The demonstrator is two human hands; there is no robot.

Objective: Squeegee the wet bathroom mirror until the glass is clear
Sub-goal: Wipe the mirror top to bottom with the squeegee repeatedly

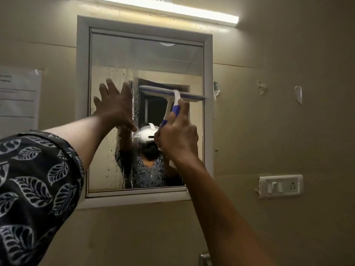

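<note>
From the head camera, the mirror (pixel 146 54) hangs on a beige wall in a pale frame (pixel 83 73), under a lit tube light (pixel 159 6). The right hand (pixel 177 139) is wrapped tight round the blue-and-white handle of the squeegee (pixel 172 94), fingers curled fully closed on it. The blade lies roughly level across the right half of the glass, about mid-height, its right end at or touching the inner edge of the frame. The left hand (pixel 115 104) is spread wide open with nothing in it, fingers pointing up and palm toward the left half of the glass; it seems pressed flat there, though contact is hard to confirm from behind.

Droplets (pixel 135 104) and runs of water stand in a vertical band down the middle of the glass, just left of the blade's left end, and spread lower down over the reflection of the person (patterned top, white headset). The glass above the blade and along the right side looks clearer. The left strip behind the open hand shows scattered specks.

A leaf-print sleeve (pixel 36 181) covers the left upper arm. On the wall, a paper sheet (pixel 18 96) is stuck left of the mirror, and a switch plate (pixel 280 186) sits lower right.
</note>
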